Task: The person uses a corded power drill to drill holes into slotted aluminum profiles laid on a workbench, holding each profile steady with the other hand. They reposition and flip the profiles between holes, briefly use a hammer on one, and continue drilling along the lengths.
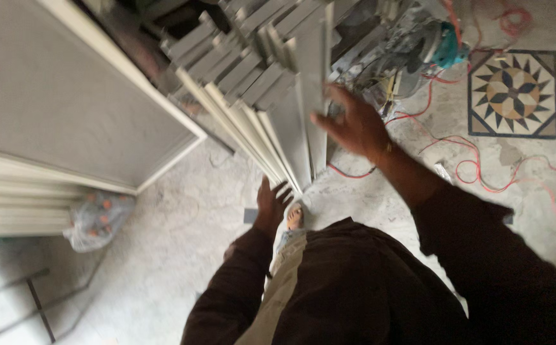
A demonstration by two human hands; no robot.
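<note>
A bundle of long pale strips [271, 108] leans upright in front of me, its lower ends resting on the floor near my foot [295, 216]. My right hand [352, 124] is raised against the bundle's right side, fingers spread, touching a grey strip [315, 70]. Lower down, my left hand [271, 203] reaches toward the bottom ends of the strips with its fingers apart; whether it touches them is unclear. Both arms wear dark brown sleeves.
A large framed grey panel [67, 96] stands at the left. A clear bag with orange pieces [96, 217] lies on the marble floor. A teal power saw [441, 48] and red cable [476, 166] lie at the right, beside a star-pattern floor inlay [513, 94].
</note>
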